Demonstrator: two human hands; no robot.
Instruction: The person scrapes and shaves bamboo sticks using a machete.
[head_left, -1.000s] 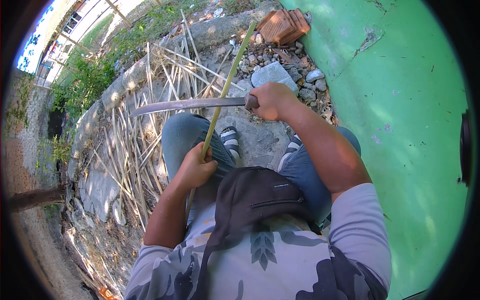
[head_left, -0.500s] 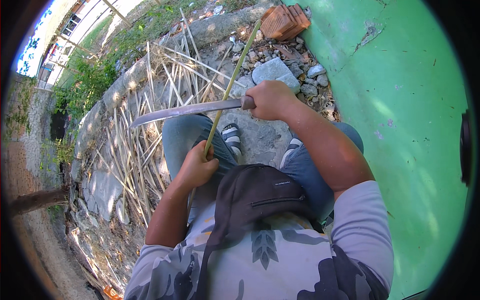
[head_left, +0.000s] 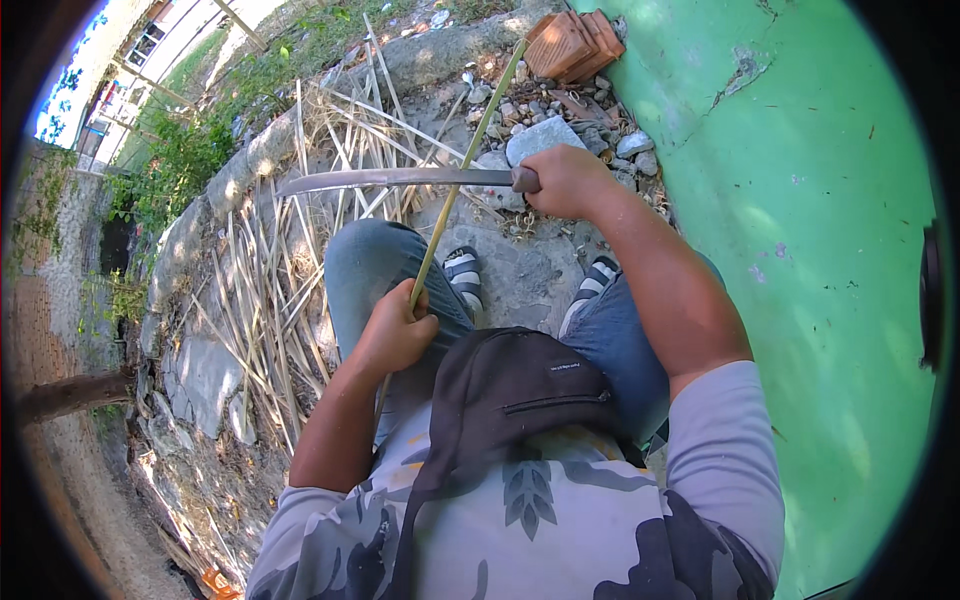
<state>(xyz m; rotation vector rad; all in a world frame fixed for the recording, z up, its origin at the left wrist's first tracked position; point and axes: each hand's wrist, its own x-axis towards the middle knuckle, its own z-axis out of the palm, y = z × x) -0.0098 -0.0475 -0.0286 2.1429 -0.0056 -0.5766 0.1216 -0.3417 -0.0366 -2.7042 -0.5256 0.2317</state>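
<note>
Green strip (head_left: 442, 222), long and thin, ran at a slant ahead of the black bag (head_left: 520, 385), lower part to the bag's left, top end leaning rightward, well ahead of the bag. Left hand (head_left: 397, 335), just ahead and left of the bag, was clamped on the strip, fingers curled round, thumb side toward the bag; a thin lower end of the strip showed below that fist, near the bag's left edge. Right hand (head_left: 568, 183), ahead and slightly right of the bag, was closed tight round the handle of a large knife (head_left: 380, 179). Blade lay roughly level, pointing left, well ahead of the bag, and crossed the strip; couldn't tell if it touched. Jeans-clad knees were bent either side, ahead of the bag; left sandal (head_left: 464, 276) and right sandal (head_left: 590, 288) stood flat between them. Pale strips (head_left: 255, 310) lay in a loose heap left and ahead of the bag. Grey stone block (head_left: 541, 139) sat ahead of the bag among rubble, stacked terracotta tiles (head_left: 574, 46) farther ahead. Green surface (head_left: 800, 330), stained and cracked, filled the bag's right side.
</note>
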